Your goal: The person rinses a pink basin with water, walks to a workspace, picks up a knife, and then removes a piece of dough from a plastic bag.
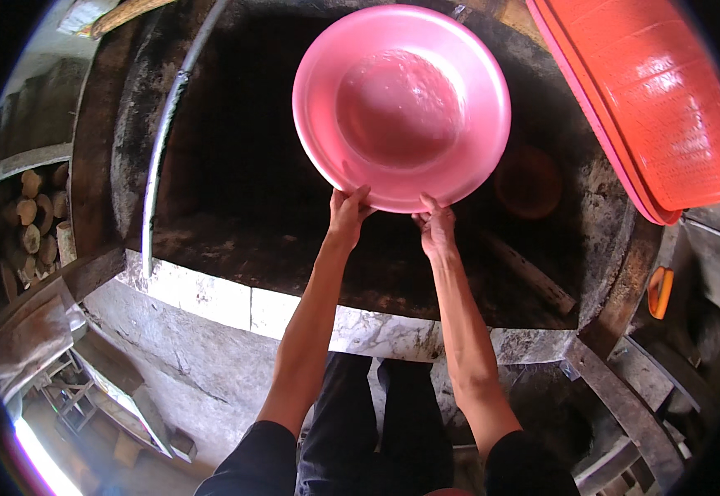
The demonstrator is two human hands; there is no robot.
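Pink round basin (401,107) is held up over a dark recess (228,182) with a pale front ledge (199,296). Left hand (348,215) and right hand (437,227) both pinch its near rim, closed. Orange perforated basket (666,99) at right; stacked logs (33,215) far left.

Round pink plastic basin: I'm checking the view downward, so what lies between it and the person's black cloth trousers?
In the head view, from basin to trousers: the broad, blackened hollow, then the pale, dark-streaked ledge.
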